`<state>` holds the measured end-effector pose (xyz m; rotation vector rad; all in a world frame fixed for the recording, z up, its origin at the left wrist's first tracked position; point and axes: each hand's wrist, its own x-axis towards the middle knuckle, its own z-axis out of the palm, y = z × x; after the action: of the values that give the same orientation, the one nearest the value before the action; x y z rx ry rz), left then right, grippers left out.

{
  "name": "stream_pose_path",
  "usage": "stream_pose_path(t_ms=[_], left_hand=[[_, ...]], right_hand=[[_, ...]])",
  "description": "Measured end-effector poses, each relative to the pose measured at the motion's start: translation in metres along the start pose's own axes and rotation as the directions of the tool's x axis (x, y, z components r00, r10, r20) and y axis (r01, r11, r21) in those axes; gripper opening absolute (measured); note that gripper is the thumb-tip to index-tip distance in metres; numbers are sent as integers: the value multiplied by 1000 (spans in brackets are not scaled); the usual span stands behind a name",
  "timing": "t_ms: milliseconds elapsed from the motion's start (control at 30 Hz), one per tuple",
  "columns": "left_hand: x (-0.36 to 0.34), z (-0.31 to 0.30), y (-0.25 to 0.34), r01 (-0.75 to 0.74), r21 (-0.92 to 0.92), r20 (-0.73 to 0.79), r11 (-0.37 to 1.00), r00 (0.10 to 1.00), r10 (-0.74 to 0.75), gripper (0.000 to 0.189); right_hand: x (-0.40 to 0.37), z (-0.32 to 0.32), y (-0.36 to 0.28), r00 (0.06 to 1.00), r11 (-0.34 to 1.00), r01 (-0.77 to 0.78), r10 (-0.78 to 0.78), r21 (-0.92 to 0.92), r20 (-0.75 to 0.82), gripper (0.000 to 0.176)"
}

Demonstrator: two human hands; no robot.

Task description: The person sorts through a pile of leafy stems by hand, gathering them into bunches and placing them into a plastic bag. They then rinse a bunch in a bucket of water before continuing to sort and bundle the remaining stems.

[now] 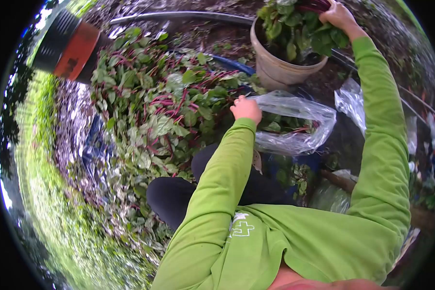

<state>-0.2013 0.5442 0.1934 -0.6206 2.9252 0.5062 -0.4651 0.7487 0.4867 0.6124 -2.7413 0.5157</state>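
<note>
No word could be read anywhere: the sweatshirt point(304, 237) carried a white outlined design on its chest, and the orange band point(72, 53) around the black container point(53, 41) at the upper left bore a dark mark too blurred to make out. The person sat low with dark-clad knees point(171, 195) bent, both arms in bright green sleeves. The right arm swung wide and reached far forward, bent at the elbow, bringing the right hand point(339, 18) above the far right side of the pale bucket point(281, 72). Its fingers were curled closed around the red stems of a leafy bunch point(324, 41), whose green leaves hung over the bucket's mouth, with more greenery showing there. Whether that bunch touched the leaves below, I could not tell. The left arm angled forward from the body, and the left hand point(246, 109) was partly closed, its fingertips bunched at the near-left corner of the clear plastic bag point(325, 129); exactly how they gripped the film was hard to see. The bag lay open just below the bucket, with leaves and red stems inside. To its left spread the big heap of red-stemmed greens point(154, 108), beside the left hand.
</note>
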Motion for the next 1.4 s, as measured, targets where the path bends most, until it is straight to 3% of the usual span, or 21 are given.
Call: stream_pose_path(t_ms=[33, 200, 267, 433, 500, 567, 633, 700, 767, 800, 833, 900, 967, 1000, 1033, 1100, 1200, 1300, 1333, 1367, 1400], left_hand=[[2, 2, 2, 19, -39, -15, 999, 1000, -20, 28], [-3, -9, 8, 107, -99, -42, 989, 993, -111, 29], [7, -3, 7, 176, -205, 64, 963, 984, -166, 31], [10, -6, 12, 233, -95, 213, 968, 955, -209, 38], [14, -1, 14, 278, -175, 214, 945, 947, -239, 40], [39, 35, -5, 94, -248, 139, 964, 989, -60, 49], [46, 31, -8, 8, -265, 101, 964, 995, 19, 66], [40, 11, -2, 93, -315, 167, 945, 985, -41, 72], [77, 60, -27, 72, -442, 126, 894, 992, -17, 71], [90, 77, -39, 62, -502, 106, 862, 994, -10, 71], [95, 77, -49, 70, -553, 148, 830, 989, 15, 69], [98, 65, -74, 63, -594, 259, 802, 959, 117, 64], [101, 57, -105, -19, -525, 308, 851, 928, 210, 59], [104, 54, -120, -82, -463, 325, 883, 911, 255, 57], [107, 56, -132, -159, -393, 339, 905, 890, 304, 54], [112, 63, -147, -318, -287, 319, 904, 858, 403, 50], [125, 78, -137, -453, -327, 178, 829, 832, 525, 42], [106, 45, -99, -286, -538, 152, 793, 892, 425, 31], [114, 44, -91, 90, -839, 286, 537, 912, 295, 32], [118, 45, -84, 440, -890, 456, 120, 860, 231, 33], [92, 30, -64, 303, -943, 275, -134, 942, 193, 42]], right_hand=[[-17, -24, -23, 996, 996, -87, 87, -2, 11, 67], [-14, -38, 4, 993, 955, -67, 93, 288, -76, 62], [-23, -44, 4, 981, 953, -20, 77, 302, -178, 55], [-47, -56, -20, 975, 743, 8, 143, 669, -170, 36], [-59, -54, -32, 980, 671, 13, 139, 741, -143, 30], [-74, -42, -32, 986, 614, -17, 140, 789, -87, 27], [-92, -16, -36, 990, 477, -1, 127, 879, -68, 13], [-121, 2, -54, 994, 289, -14, 105, 957, -17, 9], [-147, 25, -62, 1000, 23, 6, -9, 1000, -6, 27], [-165, 54, -37, 951, 203, -299, 141, 932, 274, 44], [-181, 68, -41, 934, 68, -335, 155, 940, 322, 26], [-202, 91, -43, 939, 278, -343, 88, 897, 332, 45], [-232, 140, -28, 935, 241, -355, 64, 903, 350, 85], [-247, 172, -9, 949, 347, -308, 49, 886, 311, 82], [-262, 221, 26, 967, 594, -231, 52, 771, 249, 87], [-285, 243, 44, 985, 906, 169, -172, 389, -27, 84], [-318, 250, 38, 967, 944, 214, -241, 249, 81, 80], [-357, 238, 19, 963, 943, 227, -255, 243, 87, 77], [-370, 236, 16, 954, 926, 251, -286, 283, 91, 75], [-382, 234, 14, 943, 907, 273, -317, 321, 96, 73], [-389, 232, 16, 932, 887, 293, -348, 357, 99, 72]])
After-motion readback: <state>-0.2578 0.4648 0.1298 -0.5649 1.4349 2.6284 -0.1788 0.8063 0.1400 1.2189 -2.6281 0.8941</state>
